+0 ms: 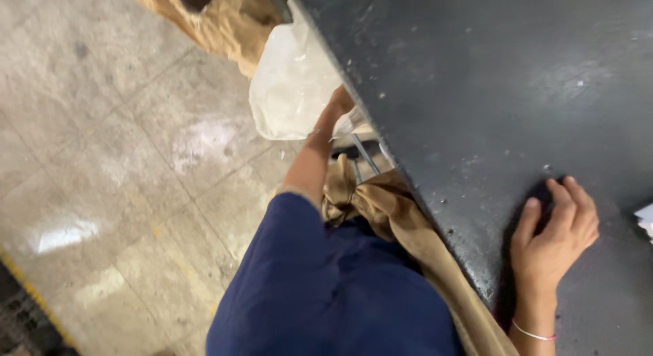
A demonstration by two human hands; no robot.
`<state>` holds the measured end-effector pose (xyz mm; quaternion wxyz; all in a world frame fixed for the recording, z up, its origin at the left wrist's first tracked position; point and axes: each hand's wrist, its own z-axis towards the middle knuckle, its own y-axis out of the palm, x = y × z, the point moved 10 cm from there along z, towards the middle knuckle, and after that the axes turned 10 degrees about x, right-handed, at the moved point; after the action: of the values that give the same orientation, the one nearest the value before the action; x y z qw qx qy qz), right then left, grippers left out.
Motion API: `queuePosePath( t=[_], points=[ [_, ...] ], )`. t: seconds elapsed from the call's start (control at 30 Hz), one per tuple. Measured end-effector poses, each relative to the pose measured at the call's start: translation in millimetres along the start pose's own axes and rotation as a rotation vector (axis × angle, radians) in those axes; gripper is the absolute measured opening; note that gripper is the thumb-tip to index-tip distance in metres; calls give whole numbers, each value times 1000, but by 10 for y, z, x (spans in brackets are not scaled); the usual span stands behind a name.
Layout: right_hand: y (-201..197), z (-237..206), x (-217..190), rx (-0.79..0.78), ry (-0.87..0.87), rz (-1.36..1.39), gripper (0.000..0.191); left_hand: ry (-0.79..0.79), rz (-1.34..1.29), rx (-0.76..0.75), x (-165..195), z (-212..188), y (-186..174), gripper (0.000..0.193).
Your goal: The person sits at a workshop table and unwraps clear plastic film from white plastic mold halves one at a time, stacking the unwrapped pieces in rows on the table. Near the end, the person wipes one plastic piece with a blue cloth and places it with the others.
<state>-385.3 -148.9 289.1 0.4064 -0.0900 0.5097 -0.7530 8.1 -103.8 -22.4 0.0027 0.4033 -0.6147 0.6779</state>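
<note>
Right hand (554,237) rests open, fingers spread, on the dark grey metal tabletop (490,91); keep it braced. Left hand (338,108) reaches beneath toward the translucent plastic bag (289,84); its grip cannot be determined.

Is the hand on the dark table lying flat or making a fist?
Flat. The right hand rests palm down on the dark table, fingers spread and holding nothing.

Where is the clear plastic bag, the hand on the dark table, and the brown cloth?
clear plastic bag (289,84), head view, middle of bag.
right hand (554,237), head view, back of hand.
brown cloth (401,220), head view, fold under the table edge.
</note>
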Motion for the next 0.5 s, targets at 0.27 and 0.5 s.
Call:
queuePosePath(
  t=[0.27, 0.5],
  points=[
    [-64, -104, 93, -7, 24, -9, 28, -626, -1011, 389, -1190, -581, -876, 38],
    [19, -144, 98, 3, 65, 23, 30, -160, -457, 1423, -639, -908, -3098, 35]
  ],
)
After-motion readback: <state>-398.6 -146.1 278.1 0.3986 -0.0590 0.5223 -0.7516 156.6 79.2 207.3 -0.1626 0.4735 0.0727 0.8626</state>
